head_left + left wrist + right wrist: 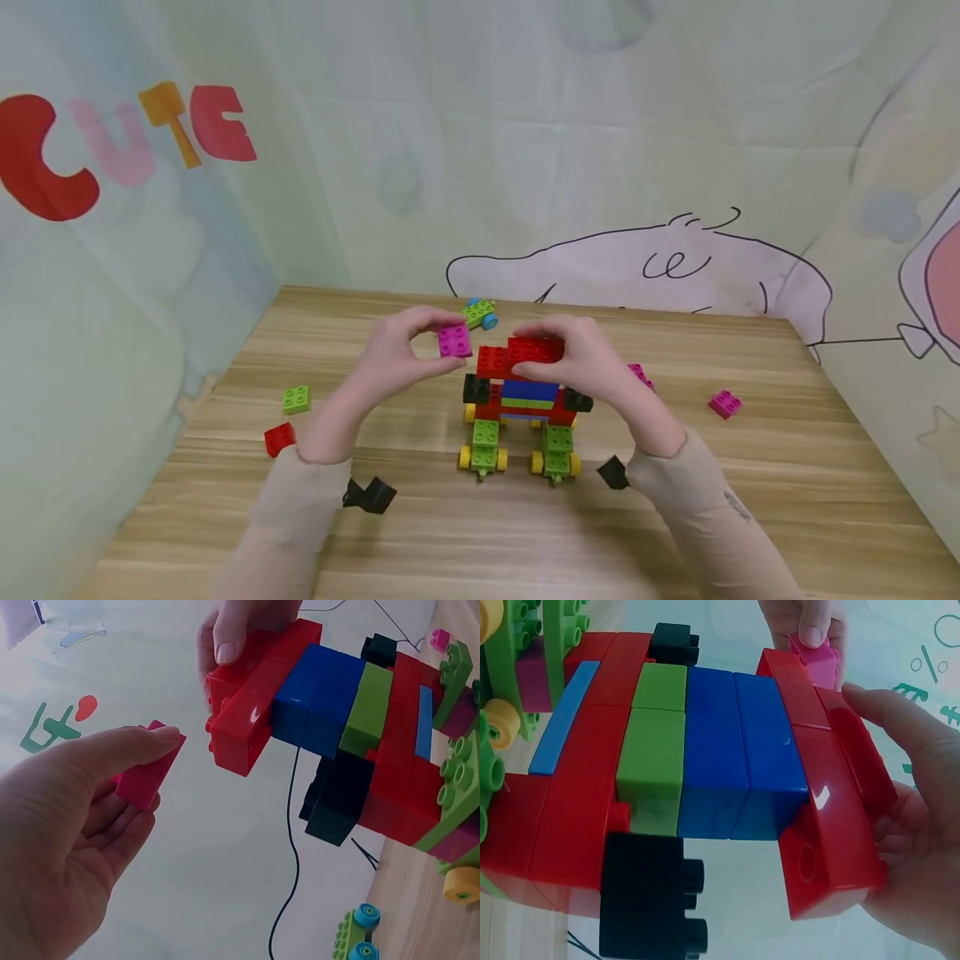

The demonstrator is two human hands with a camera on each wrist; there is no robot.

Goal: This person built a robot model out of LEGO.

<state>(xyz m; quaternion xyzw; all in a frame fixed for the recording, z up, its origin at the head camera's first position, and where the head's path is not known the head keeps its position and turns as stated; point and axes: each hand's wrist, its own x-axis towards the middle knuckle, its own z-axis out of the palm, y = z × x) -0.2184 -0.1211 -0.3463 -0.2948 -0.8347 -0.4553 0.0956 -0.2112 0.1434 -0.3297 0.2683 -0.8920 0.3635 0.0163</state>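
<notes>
My left hand (393, 354) pinches a magenta building brick (454, 342) between thumb and fingers, just left of the built model's top and apart from it. With thumb and fingers my right hand (573, 354) grips a red brick (534, 350) on the model's top layer. Beneath it, in the right wrist view, come another red layer (832, 817), blue bricks (716, 750), green bricks (652, 750) and a red base (577, 802). Black bricks (341, 799) stick out at the sides. Green bases with yellow wheels (483, 458) carry the model on the table.
Left on the table (420, 542) lie a green brick (296, 399) and a red brick (280, 439). A green piece with blue wheels (480, 313) sits behind the model. To the right are magenta bricks (725, 404), one partly behind my right arm. A printed cloth (360, 167) hangs behind.
</notes>
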